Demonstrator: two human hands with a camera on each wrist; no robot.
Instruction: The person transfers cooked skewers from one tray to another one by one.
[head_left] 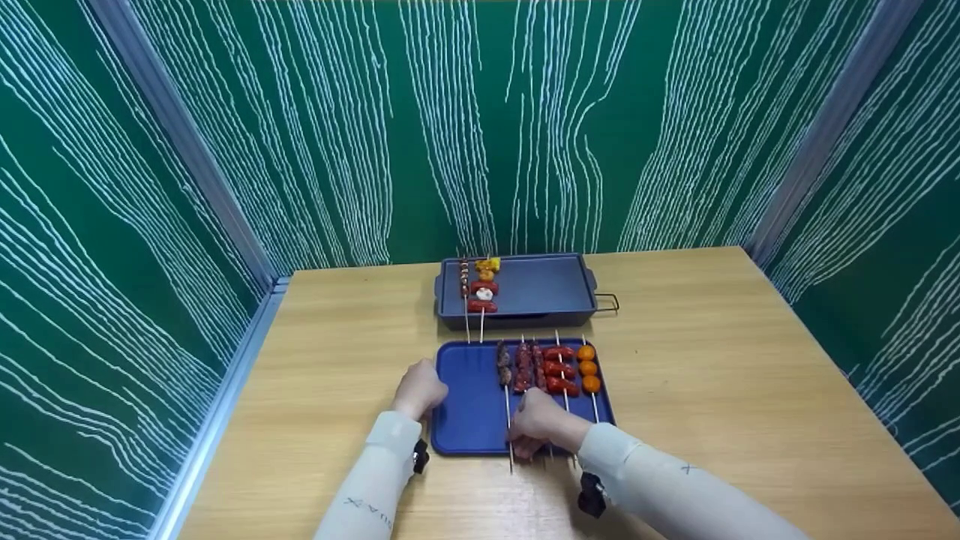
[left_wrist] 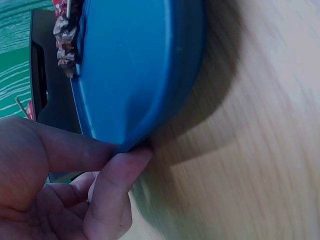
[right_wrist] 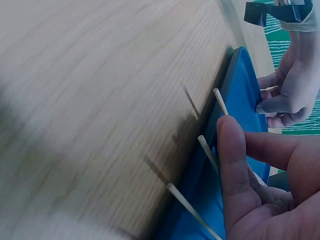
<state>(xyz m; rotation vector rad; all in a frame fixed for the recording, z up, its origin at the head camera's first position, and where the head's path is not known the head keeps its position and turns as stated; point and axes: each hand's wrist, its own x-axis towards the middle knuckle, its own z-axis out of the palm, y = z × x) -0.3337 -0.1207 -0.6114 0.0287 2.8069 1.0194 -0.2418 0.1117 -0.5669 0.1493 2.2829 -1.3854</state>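
A blue tray [head_left: 469, 405] lies on the table, its left rim pinched between the thumb and finger of my left hand [head_left: 420, 388]. In the left wrist view, that grip is at the tray's rounded corner [left_wrist: 122, 142]. My right hand [head_left: 538, 421] is over the tray's near edge, pinching the stick of the leftmost skewer, a dark meat skewer [head_left: 504, 365]. To its right lie two reddish meat skewers [head_left: 523, 367], a red sausage skewer [head_left: 560, 369] and a skewer of orange balls [head_left: 588, 368]. In the right wrist view, bare stick ends [right_wrist: 201, 141] jut past the rim.
Behind the tray stands a dark grill pan [head_left: 544, 285] with a wire handle [head_left: 609, 302] at its right. Along its left side lie a thin skewer [head_left: 464, 279] and a mixed skewer [head_left: 484, 288], sticks overhanging the front. Green white-streaked panels [head_left: 450, 150] enclose the wooden table [head_left: 720, 390].
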